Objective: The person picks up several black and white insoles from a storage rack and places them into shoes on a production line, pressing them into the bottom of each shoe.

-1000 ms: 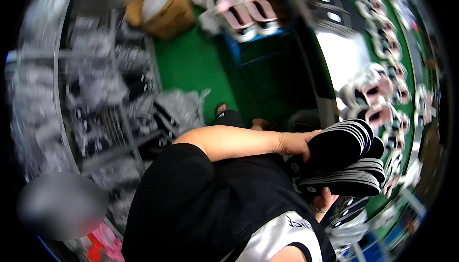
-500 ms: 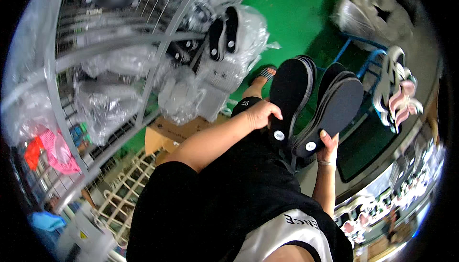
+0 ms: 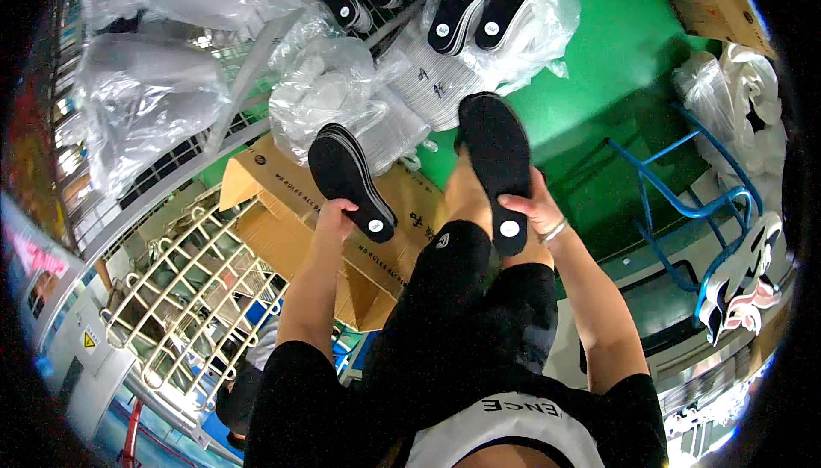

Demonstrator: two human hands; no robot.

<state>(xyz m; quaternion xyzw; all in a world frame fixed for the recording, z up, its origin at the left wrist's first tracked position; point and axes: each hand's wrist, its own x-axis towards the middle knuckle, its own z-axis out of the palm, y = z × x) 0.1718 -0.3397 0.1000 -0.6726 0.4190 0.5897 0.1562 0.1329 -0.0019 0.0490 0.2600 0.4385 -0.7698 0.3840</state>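
My left hand grips a small stack of black insoles near the heel end, where a round white sticker shows. Another stack of black insoles is in my right hand, with the thumb across the top near its white sticker. The two stacks are apart, the left one over a cardboard box and the right one above my leg. Beyond them, two more black insole stacks lie on clear plastic bags, beside a row of grey insoles stacked on edge.
A metal rack with plastic-wrapped bundles stands at the left. Below it is a cream wire crate, with another person's dark-haired head beside it. A blue metal frame and white-and-pink shoe parts are at the right, on green floor.
The insole stacks, side by side before, are now spread apart, the left one carried left over the box. My view has turned left, bringing the box and crate further in.
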